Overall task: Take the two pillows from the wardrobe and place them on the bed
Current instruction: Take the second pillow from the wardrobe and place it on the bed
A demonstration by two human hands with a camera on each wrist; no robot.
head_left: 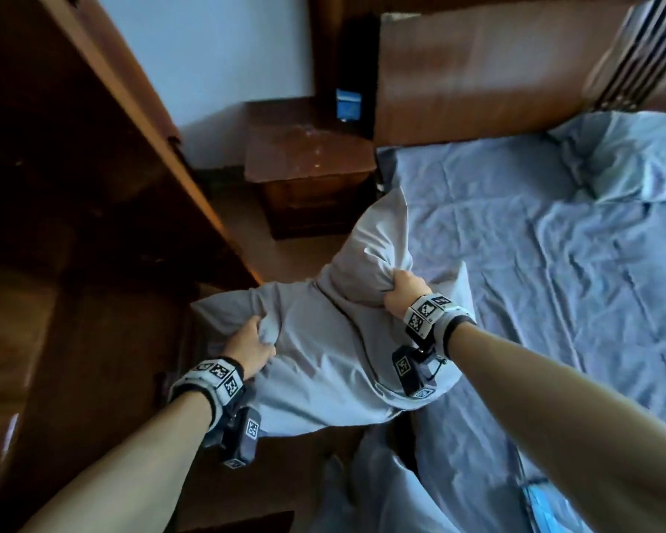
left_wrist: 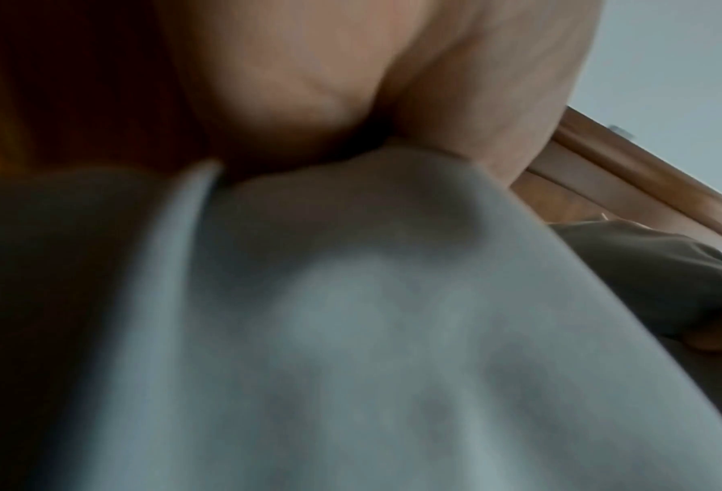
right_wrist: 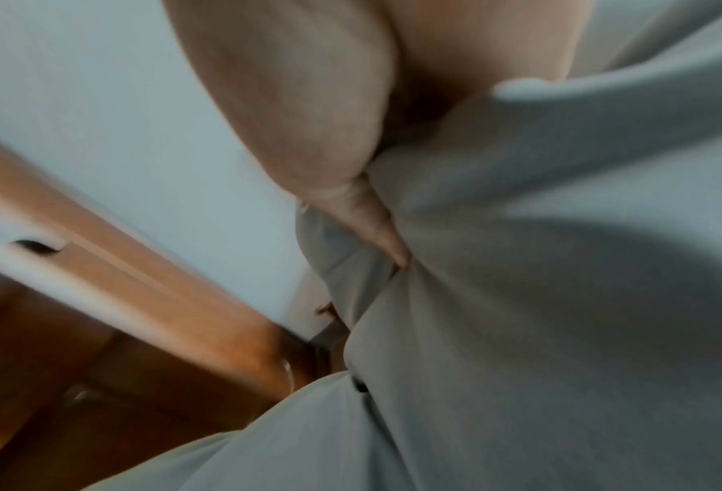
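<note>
Left hand (head_left: 251,348) fingers curl into a bunched fold of soft grey pillow (head_left: 323,355); the right hand (head_left: 402,292) fists a gathered corner at two o'clock from it. This one limp, creased pillow hangs between both hands, over the bed (head_left: 516,240) edge. A second pillow (head_left: 631,155), rumpled, lies at two o'clock by the wooden headboard (head_left: 477,78). One dark wooden nightstand (head_left: 312,163) stands at twelve o'clock.

Left hand (head_left: 251,350) and right hand (head_left: 402,292), arms outstretched, each grip fabric.
</note>
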